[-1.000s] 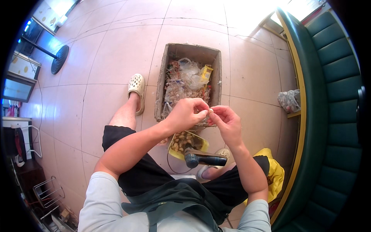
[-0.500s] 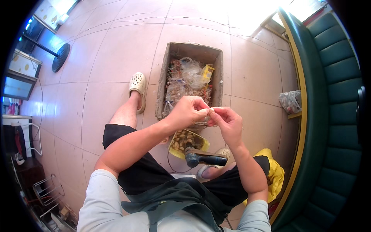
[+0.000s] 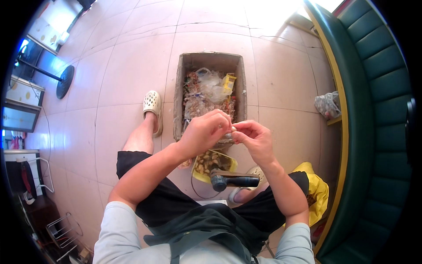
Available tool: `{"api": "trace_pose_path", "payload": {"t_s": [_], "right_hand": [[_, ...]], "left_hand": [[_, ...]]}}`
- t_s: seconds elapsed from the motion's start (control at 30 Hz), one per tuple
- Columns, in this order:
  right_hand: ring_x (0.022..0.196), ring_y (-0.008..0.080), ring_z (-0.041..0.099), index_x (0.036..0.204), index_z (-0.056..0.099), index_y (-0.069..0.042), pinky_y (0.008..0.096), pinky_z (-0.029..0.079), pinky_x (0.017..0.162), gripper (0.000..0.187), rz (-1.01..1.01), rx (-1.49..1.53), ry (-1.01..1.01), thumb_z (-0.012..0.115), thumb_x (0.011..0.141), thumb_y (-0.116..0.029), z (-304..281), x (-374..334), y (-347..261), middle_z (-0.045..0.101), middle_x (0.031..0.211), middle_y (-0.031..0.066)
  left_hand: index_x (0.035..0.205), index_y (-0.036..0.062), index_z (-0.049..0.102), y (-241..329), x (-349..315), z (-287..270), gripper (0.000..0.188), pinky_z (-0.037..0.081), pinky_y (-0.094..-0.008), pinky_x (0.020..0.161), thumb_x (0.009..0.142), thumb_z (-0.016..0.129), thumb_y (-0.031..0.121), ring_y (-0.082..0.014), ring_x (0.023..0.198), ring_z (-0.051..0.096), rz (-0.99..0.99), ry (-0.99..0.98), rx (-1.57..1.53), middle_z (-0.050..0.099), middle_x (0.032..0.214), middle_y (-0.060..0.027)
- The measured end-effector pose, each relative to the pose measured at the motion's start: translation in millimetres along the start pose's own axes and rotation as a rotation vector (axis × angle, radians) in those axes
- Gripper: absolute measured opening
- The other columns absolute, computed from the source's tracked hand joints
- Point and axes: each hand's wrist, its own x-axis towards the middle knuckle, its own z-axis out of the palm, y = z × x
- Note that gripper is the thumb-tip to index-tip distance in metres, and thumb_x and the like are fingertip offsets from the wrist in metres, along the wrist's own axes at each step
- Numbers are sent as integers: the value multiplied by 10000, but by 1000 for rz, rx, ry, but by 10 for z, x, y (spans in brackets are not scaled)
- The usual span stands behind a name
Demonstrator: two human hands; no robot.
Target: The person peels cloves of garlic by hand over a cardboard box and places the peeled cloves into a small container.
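Both of my hands meet in front of me, over the near rim of a worn grey-brown box [image 3: 178, 101]. Thumb and finger of my right hand [image 3: 255, 138] pinch a small pale piece [image 3: 234, 130], too small to name for certain. Against its left side, the fingertips of my left hand [image 3: 206, 132] are drawn together; whether they also grip it I cannot make out. Plastic bags [image 3: 213, 90] and scraps fill the box. Below my hands is a yellow container [image 3: 202, 177] of tan, clove-like pieces [image 3: 209, 163].
A dark object with a blue-black handle [image 3: 239, 181] overlaps the yellow container's near side. Beside my right leg lies a yellow bag [image 3: 317, 196]. A green padded bench [image 3: 351, 110] runs along the right, a knotted plastic bag [image 3: 327, 105] by its base. A round black stand base [image 3: 65, 82] stands far left.
My left hand has turned, its back now more upward, and its fingertips have curled in beside the pale piece. My right hand stays pinched. The view has shifted slightly.
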Motion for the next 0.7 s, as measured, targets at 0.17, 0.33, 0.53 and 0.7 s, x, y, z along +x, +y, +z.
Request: {"api": "trace_pose_path", "payload": {"t_s": [0.17, 0.33, 0.53, 0.7], "right_hand": [[872, 92, 692, 1124, 699, 23, 227, 569, 765, 207, -56, 10, 0, 764, 928, 13, 21, -6, 23, 738, 1015, 56], [896, 92, 694, 1094, 695, 20, 222, 574, 793, 184, -123, -75, 49, 763, 922, 30, 97, -38, -2, 731, 1013, 55], [907, 101, 699, 1093, 691, 28, 227, 581, 793, 187, -130, -71, 49, 761, 920, 38, 90, -48, 18, 736, 1019, 68], [898, 103, 699, 1096, 691, 28, 230, 583, 785, 185, -123, -53, 49, 756, 924, 43, 93, -62, -11, 734, 1018, 69]], "left_hand": [[902, 42, 591, 40, 3, -9, 179, 494, -240, 567, 884, 731, -68, -118, 710, 639, 39, -2, 75, 713, 976, -72], [919, 41, 626, 60, -15, -7, 119, 580, -349, 668, 866, 702, -32, -292, 794, 721, 79, 22, 170, 715, 945, -94], [923, 46, 645, 27, -2, -3, 127, 578, -355, 657, 847, 718, -25, -298, 790, 723, 146, -12, 178, 717, 954, -92], [898, 37, 616, 40, -19, -8, 157, 585, -322, 675, 871, 723, -75, -258, 807, 731, 159, -8, 165, 726, 960, -112]]}}
